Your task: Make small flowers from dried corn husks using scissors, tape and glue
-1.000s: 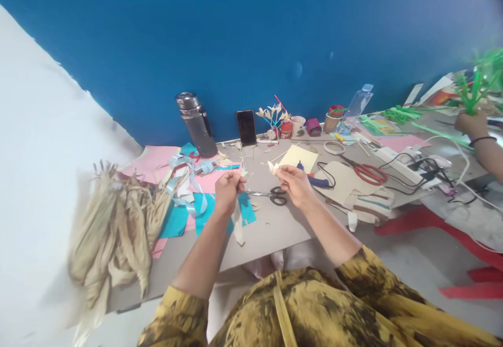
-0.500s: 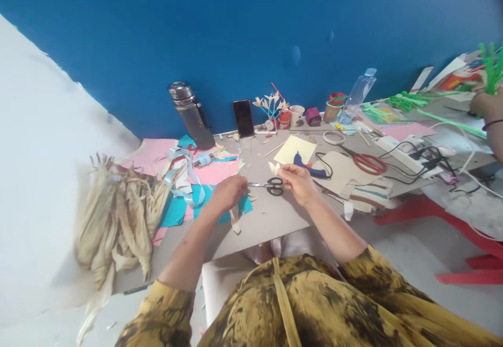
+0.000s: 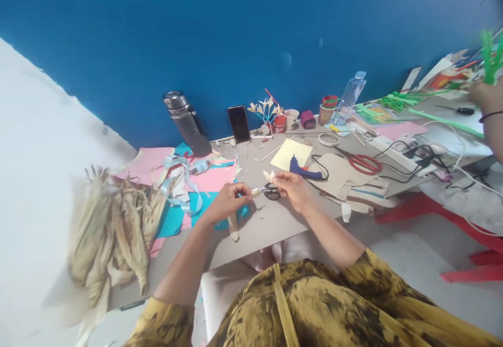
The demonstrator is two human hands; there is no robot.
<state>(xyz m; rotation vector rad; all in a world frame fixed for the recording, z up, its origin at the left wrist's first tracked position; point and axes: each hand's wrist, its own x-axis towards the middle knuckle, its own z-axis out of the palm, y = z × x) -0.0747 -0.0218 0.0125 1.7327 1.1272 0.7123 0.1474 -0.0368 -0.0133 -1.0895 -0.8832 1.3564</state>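
Observation:
My right hand [image 3: 292, 190] is closed in a pinch on a small cream husk flower [image 3: 269, 175], its pointed petals standing up from the fingertips. Thumb and forefinger of my left hand [image 3: 232, 200] pinch a single pale husk petal [image 3: 256, 192]. Between the hands, black-handled scissors [image 3: 272, 192] lie on the table, their blades partly hidden behind the petal. A strip of dry husk [image 3: 233, 227] lies below my left hand. Just beyond my right hand is a blue glue gun [image 3: 304, 170], beside a pale yellow sheet [image 3: 291, 153].
Dried corn husks [image 3: 106, 226] are heaped at left, near a grey flask [image 3: 190, 127]. A phone [image 3: 239, 123], finished husk flowers [image 3: 265, 110] and cups stand along the wall. Red-handled scissors [image 3: 365, 164] and a power strip [image 3: 401, 153] lie right; a co-worker's hand [image 3: 485, 95] holds green stems.
My left hand has come toward the right hand, and a petal now shows in its fingers. My right hand has shifted slightly left and down in view with the flower.

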